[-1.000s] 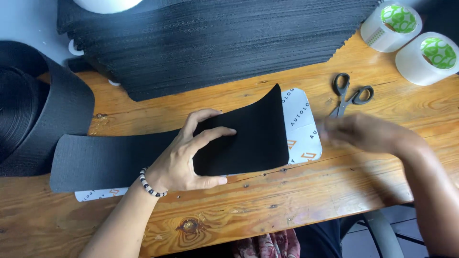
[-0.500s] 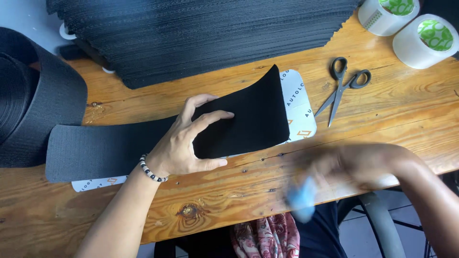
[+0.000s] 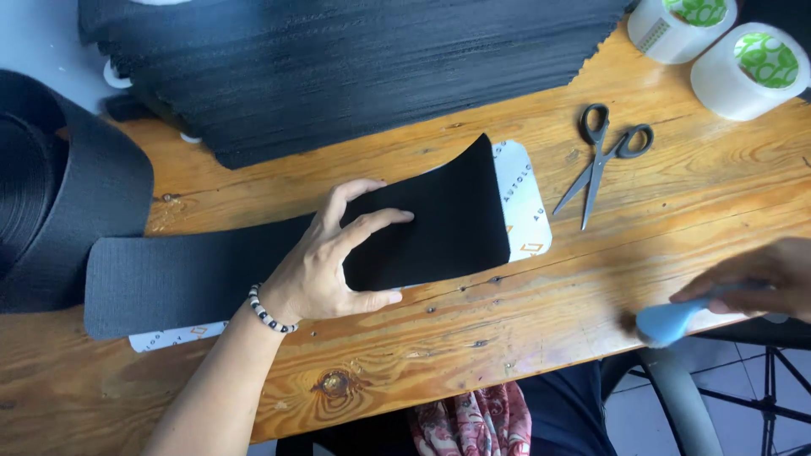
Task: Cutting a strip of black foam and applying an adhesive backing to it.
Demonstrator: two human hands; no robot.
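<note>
The wooden table (image 3: pixel 541 338) holds scissors (image 3: pixel 601 160) near its far edge. Left hand (image 3: pixel 334 266) presses flat, fingers wide, on a black strip (image 3: pixel 253 262). Right hand (image 3: pixel 752 283) grips something blue (image 3: pixel 667 323), blurry, at the near edge.

Table (image 3: pixel 676 219): knotty varnished wood, semi-gloss; strip (image 3: pixel 422 228): matt black felt-like cloth on smooth white backing sheet (image 3: pixel 524 198); scissors (image 3: pixel 601 160): dark metal; tape rolls (image 3: pixel 748 72): glossy plastic; blue tool (image 3: pixel 667 321): smooth plastic

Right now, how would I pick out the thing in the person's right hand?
Start at the wooden table and follow its near edge to the right. There the right hand grips a small light-blue object, blurred, at the table's edge. It is the only blue item; the black-handled scissors lie farther back.
</note>
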